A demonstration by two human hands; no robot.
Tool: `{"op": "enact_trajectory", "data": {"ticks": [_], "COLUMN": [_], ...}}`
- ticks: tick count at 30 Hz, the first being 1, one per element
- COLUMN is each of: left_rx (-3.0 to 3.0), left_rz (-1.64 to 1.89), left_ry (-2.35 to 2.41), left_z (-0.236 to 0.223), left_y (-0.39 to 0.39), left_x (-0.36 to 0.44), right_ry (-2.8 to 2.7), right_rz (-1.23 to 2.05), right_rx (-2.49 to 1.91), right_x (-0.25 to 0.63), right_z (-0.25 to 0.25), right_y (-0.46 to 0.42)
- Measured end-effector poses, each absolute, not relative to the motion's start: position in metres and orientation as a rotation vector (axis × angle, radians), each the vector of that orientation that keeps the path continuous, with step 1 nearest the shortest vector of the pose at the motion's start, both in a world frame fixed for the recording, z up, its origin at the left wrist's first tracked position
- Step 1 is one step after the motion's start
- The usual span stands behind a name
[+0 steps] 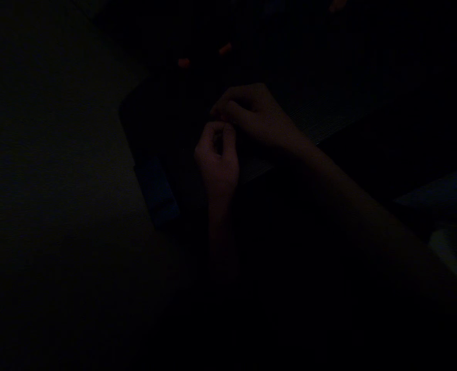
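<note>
The picture is very dark. My left hand [218,154] is closed, thumb and forefinger meeting in a pinch near the middle of the view. Just above and to the right, my right hand [251,111] is closed too, its thumb pressed towards the bent forefinger. The fingertips of both hands come close together; whether they touch, I cannot tell. Anything between the fingers is too dark or small to make out. Both hands are over a dark surface, near its front edge.
Two small orange pieces [184,63] [225,49] lie beyond my hands. Another orange thing [338,5] shows at the top edge. A flat dark-blue object [156,191] is at the left corner of the dark surface. A paler floor [58,154] spreads on the left.
</note>
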State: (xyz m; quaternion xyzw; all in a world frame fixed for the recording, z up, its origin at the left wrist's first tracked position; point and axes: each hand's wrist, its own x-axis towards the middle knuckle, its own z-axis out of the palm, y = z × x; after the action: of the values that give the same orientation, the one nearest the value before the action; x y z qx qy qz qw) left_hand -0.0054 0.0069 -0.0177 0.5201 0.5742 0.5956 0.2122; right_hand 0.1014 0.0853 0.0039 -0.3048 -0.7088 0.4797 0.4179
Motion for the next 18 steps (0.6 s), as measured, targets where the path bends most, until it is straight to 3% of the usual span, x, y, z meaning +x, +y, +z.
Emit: {"op": "enact_trajectory", "data": {"ticks": [18], "left_rx": [1.425], "left_rz": [1.645], "left_ry": [1.593], "left_z": [-0.0181], "left_y": [0.0079], "left_x": [-0.0045], "right_ry": [-1.796], "right_rz": [1.182], "right_rx": [-0.765], "right_x": [0.1010], "right_z": [0.0027], "right_y": [0.0867]}}
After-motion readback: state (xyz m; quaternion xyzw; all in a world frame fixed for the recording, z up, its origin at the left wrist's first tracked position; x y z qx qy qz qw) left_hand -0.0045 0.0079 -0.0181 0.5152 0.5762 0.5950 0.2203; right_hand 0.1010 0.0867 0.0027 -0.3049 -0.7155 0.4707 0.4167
